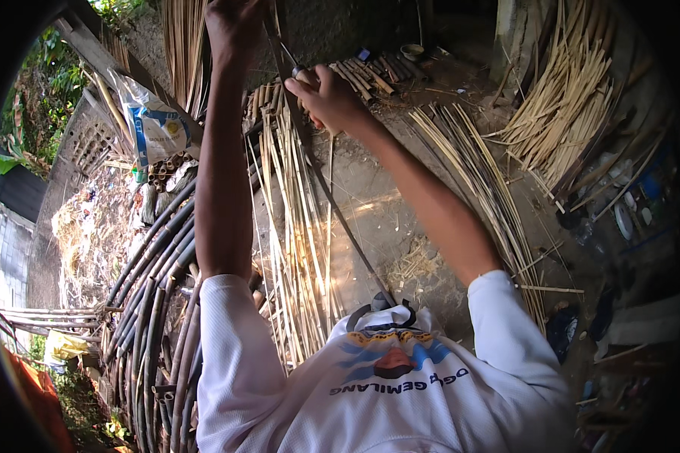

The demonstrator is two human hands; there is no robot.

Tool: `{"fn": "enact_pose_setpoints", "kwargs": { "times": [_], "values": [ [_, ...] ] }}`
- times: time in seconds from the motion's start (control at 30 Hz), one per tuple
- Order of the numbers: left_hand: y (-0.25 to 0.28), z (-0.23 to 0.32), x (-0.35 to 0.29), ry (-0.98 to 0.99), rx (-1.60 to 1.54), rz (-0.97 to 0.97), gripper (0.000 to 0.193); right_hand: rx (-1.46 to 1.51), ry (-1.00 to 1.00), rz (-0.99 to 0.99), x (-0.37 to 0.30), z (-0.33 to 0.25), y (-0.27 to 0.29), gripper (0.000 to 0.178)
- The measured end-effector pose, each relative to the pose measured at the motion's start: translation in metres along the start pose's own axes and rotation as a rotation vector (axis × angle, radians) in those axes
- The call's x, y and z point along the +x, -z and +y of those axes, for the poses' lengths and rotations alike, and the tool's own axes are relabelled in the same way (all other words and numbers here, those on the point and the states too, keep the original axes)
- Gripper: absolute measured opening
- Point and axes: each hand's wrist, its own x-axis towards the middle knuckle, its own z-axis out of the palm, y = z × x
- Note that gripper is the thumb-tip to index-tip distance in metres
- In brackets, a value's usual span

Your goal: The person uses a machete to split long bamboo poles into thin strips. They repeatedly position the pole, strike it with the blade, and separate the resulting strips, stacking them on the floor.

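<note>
My right hand (329, 98) is closed around the handle of a knife (303, 74), whose thin blade points up and left. A long dark bamboo strip (329, 192) runs from the top edge past that hand down to my waist, its lower end near a dark strap (385, 302) on my white shirt. At the top edge my left hand (236, 26) is raised and closed, seemingly on the upper part of this strip; its fingers are partly cut off by the frame. Below the hands, pale split bamboo strips (287, 226) lie lengthwise on the ground.
Dark bamboo poles (155, 302) curve along the left, near a white and blue sack (155, 124). Short bamboo pieces (363, 79) lie ahead. More strips (483, 196) rest on the right, with a large pale bundle (563, 113) beyond. Shavings (415, 264) litter the concrete.
</note>
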Motion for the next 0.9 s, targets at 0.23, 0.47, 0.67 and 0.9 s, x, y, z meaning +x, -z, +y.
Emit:
{"fn": "enact_pose_setpoints", "kwargs": {
  "times": [0.23,0.47,0.67,0.9],
  "values": [
    [0.013,0.059,-0.007,0.212,-0.010,-0.108,0.034,0.524,-0.174,-0.317,-0.024,-0.013,0.016,0.046],
    [-0.010,0.108,0.036,-0.038,0.227,-0.037,0.021,-0.289,-0.294,-0.350,-0.039,0.104,-0.023,0.028],
    [0.049,0.039,0.147,-0.001,-0.082,-0.050,0.031,-0.321,-0.280,-0.349,-0.062,0.093,-0.036,0.052],
    [0.026,-0.028,-0.057,0.410,-0.403,-0.216,0.041,-0.453,0.053,-0.068,-0.071,0.098,0.017,0.054]
  ]
}}
